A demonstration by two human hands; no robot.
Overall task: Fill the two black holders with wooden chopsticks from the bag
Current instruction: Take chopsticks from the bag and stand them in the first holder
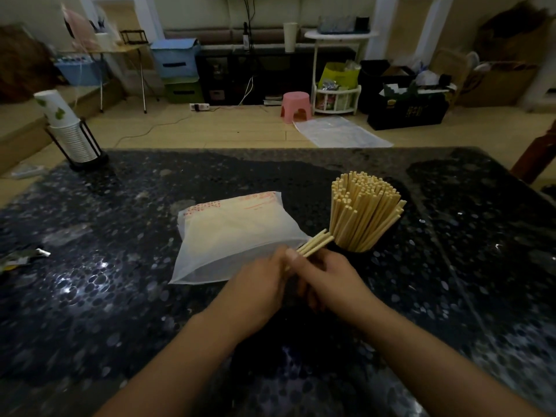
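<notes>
Wooden chopsticks are sitting pinched between both hands, left hand and right hand, beside the bag and full black holder

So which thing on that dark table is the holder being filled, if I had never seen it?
Start at the dark speckled table and find the white plastic bag near its middle. Just right of the bag stands a black holder; unlike the cup rack at the far left corner, it bristles with upright wooden chopsticks.
</notes>
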